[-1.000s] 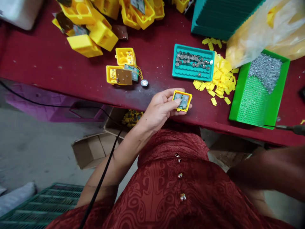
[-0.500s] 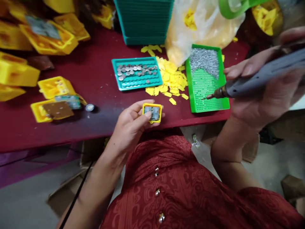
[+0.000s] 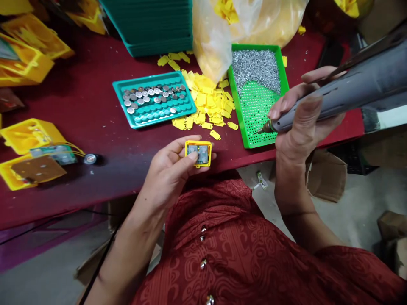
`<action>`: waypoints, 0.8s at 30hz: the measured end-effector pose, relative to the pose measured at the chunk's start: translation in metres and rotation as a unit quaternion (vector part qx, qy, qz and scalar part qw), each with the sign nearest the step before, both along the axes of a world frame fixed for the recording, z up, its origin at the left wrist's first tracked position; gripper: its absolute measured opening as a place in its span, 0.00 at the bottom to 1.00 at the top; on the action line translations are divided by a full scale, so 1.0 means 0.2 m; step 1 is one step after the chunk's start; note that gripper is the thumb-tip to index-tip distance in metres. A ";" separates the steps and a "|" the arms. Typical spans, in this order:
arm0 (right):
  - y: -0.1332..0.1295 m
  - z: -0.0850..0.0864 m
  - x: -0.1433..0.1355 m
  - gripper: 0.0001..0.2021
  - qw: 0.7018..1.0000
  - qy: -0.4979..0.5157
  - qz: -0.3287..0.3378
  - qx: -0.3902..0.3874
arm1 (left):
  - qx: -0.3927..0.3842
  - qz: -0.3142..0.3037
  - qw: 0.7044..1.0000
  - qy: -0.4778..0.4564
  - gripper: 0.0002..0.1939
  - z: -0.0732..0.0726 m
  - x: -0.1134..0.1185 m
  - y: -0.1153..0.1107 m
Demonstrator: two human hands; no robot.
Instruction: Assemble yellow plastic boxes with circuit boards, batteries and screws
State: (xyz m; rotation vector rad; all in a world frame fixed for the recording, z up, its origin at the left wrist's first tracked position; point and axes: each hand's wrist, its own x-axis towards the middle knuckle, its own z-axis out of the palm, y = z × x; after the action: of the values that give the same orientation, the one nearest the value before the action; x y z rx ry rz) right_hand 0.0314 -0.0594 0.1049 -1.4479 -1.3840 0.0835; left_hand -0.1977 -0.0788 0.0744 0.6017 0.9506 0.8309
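Note:
My left hand [image 3: 173, 165] is closed on a small square yellow plastic case [image 3: 208, 159], thumb across its inside, where a circuit board [image 3: 202, 153] shows. In my right hand [image 3: 302, 127] is a grey electric screwdriver [image 3: 349, 93], its bit pointing left over the near part of a green perforated tray [image 3: 243, 127]. Silvery screws [image 3: 257, 67] fill the far part of that tray. Whether a screw sits on the bit is too small to tell. Left of the tray lie many small yellow plastic pieces [image 3: 208, 101] in a loose pile.
A teal tray [image 3: 154, 120] holds round metal cells. Behind it stand stacked teal trays [image 3: 155, 25] and a plastic bag [image 3: 210, 51] of yellow parts. At left lies an opened yellow housing [image 3: 28, 131] wired to a round black part [image 3: 91, 159]. The table's front edge runs beneath my hands.
The view has shifted, so the table things sit further left. My right hand has brought the screwdriver left and its bit stays over the green tray. My left hand still holds the yellow case.

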 end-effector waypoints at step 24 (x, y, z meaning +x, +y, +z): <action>0.08 -0.09 0.00 0.17 0.955 0.215 0.144 0.145 | -0.019 0.014 0.999 -0.032 0.20 -0.01 0.00 -0.01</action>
State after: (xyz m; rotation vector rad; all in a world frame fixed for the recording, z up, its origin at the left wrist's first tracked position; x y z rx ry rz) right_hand 0.0307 -0.0439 0.0867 -0.9100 -1.1759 0.3485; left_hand -0.1975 -0.0799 0.0720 0.5267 0.9157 0.8497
